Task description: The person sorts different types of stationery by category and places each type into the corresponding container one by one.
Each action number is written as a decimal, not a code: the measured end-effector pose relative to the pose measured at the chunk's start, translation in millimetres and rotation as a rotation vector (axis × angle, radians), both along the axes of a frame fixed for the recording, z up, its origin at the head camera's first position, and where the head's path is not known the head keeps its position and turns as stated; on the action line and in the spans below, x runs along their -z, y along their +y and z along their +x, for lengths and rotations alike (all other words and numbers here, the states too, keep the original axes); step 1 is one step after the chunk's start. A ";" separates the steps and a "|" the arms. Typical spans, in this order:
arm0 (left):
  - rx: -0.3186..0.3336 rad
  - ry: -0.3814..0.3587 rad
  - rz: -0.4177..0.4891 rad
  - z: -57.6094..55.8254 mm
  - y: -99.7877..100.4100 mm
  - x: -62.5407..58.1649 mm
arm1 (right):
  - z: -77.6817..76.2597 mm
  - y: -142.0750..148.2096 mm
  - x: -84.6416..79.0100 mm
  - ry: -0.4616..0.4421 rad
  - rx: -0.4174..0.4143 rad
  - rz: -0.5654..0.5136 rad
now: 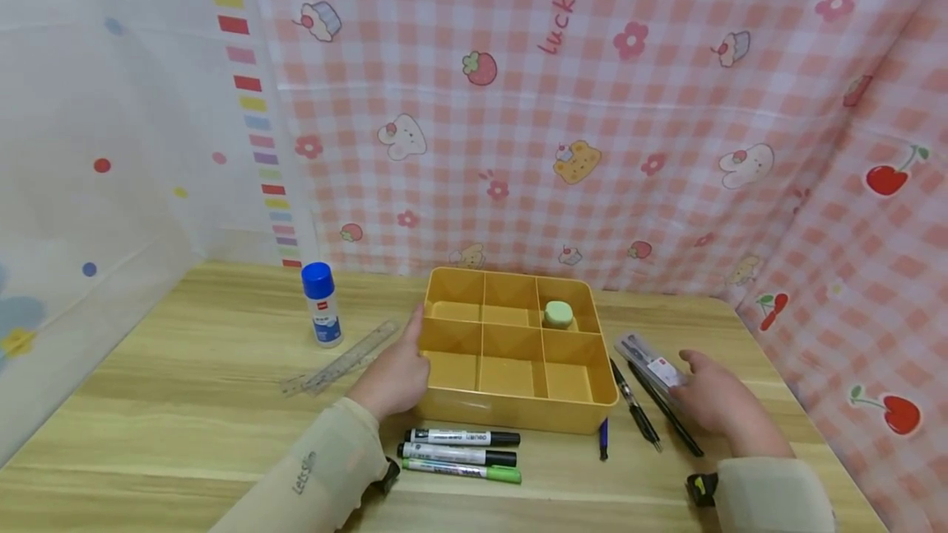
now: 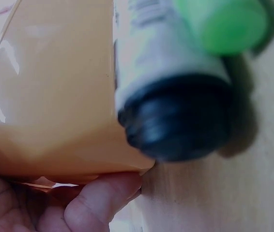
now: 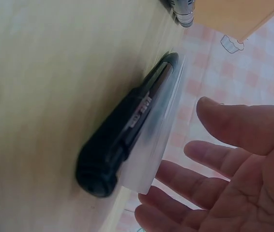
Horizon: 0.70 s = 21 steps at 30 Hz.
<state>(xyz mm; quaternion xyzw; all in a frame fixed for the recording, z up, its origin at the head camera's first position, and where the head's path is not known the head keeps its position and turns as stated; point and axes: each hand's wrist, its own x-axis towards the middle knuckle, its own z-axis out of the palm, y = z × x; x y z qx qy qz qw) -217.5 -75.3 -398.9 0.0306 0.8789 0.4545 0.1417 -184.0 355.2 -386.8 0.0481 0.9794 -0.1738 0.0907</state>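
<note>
My left hand (image 1: pixel 396 373) lies against the left side of a yellow six-compartment organizer box (image 1: pixel 511 410), its index finger extended towards the rim. In the left wrist view the thumb (image 2: pixel 105 195) touches the box's lower corner. At the right, my right hand (image 1: pixel 714 397) reaches over a clear plastic case (image 1: pixel 652 362) with a white label. Its thumb stands apart from the fingers (image 3: pixel 185 181), which are beside the case's edge; whether they touch it is unclear. A slim black utility knife (image 3: pixel 122 125) lies alongside the case.
A light green block (image 1: pixel 558 315) sits in the box's back right compartment. Two black-capped markers (image 1: pixel 459 455) and a green highlighter (image 1: pixel 459 470) lie in front. Black pen (image 1: pixel 637 408) and blue pen (image 1: pixel 603 438) lie right; glue bottle (image 1: pixel 323 307) and clear ruler (image 1: pixel 344 360) left.
</note>
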 end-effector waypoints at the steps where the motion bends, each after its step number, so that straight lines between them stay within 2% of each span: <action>1: 0.004 0.004 -0.004 0.2 -0.2 0.1 | 0.1 0.2 0.1 -0.003 -0.003 -0.005; 10: 0.011 0.018 -0.029 -0.3 -0.8 -0.6 | 0.9 1.6 -0.2 -0.044 0.013 -0.033; 21: 0.015 0.030 -0.051 0.8 0.3 -2.0 | 2.0 2.7 1.6 -0.046 0.004 0.019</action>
